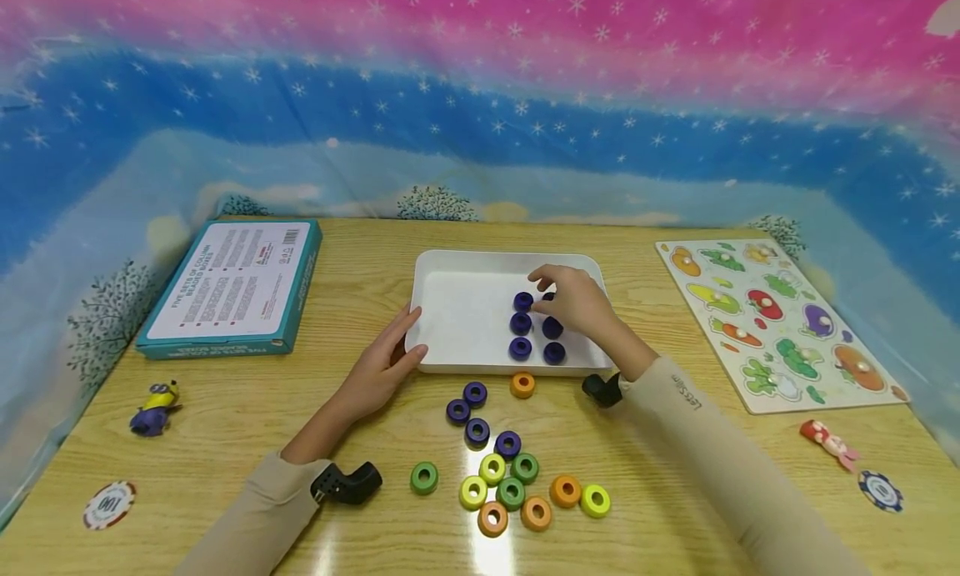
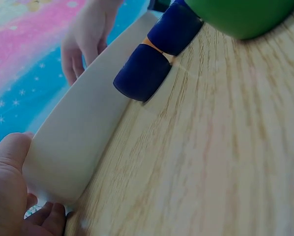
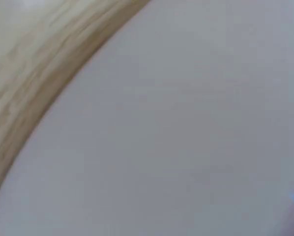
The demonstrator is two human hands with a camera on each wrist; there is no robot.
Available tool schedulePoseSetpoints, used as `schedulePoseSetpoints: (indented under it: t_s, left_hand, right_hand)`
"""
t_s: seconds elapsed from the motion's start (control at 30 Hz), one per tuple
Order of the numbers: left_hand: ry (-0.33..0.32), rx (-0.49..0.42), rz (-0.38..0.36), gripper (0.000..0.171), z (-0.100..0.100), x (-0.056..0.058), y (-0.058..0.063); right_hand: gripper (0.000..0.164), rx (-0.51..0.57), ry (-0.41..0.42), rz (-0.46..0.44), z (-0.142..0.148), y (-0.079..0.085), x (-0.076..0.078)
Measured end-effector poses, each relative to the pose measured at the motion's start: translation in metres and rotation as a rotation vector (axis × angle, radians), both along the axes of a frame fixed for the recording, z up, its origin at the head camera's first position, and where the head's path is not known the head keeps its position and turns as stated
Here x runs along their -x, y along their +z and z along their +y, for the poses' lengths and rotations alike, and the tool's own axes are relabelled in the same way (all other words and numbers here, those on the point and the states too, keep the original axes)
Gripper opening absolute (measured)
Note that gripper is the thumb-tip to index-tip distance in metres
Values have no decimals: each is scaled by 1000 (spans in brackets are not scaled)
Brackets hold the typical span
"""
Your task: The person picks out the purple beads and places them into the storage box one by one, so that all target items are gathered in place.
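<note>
A white tray (image 1: 465, 309) stands on the table, and my left hand (image 1: 382, 361) holds its near left corner. In the left wrist view the thumb (image 2: 12, 152) lies at the rim, with fingers curled low by the tray's end. My right hand (image 1: 576, 301) is over the tray's right part, index finger and thumb spread apart. Its thumb is right by a dark purple ring bead (image 1: 522, 302). Several purple beads stand there in two columns, partly hidden by the hand. The tray's outer wall fills most of the right wrist view.
Before the tray lie loose beads: purple (image 1: 477, 432), green (image 1: 423, 478), yellow (image 1: 596, 501) and orange (image 1: 522, 384). A boxed set (image 1: 232, 284) and minion figure (image 1: 155, 409) are left; a vegetable puzzle board (image 1: 780, 326), rabbit figure (image 1: 828, 444) and poker chip (image 1: 881, 491) right.
</note>
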State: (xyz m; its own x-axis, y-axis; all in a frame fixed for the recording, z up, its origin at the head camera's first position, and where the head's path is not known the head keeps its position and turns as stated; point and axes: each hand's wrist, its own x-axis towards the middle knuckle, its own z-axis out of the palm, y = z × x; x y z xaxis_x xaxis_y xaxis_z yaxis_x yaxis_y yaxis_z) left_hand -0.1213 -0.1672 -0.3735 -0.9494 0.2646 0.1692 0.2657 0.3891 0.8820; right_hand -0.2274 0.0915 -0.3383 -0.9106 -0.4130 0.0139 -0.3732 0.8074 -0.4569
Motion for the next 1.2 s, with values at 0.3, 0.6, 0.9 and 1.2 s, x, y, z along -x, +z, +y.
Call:
schedulePoseSetpoints:
  t_s: [0.3,0.6,0.9,1.2]
  left_hand:
    - [2,12,1,52,-1,0,0]
    - [9,21,-1,51,-1,-1,0]
    - [12,30,1,51,-1,-1,0]
    - [1,27,5,51,1,0,0]
  right_hand:
    - [26,103,337,34,11,15,-34]
    - [25,85,751,-133,12,2,-65]
    - [28,29,884,-173,5,-11,-78]
    - [37,48,925,-213,1,-18,-82]
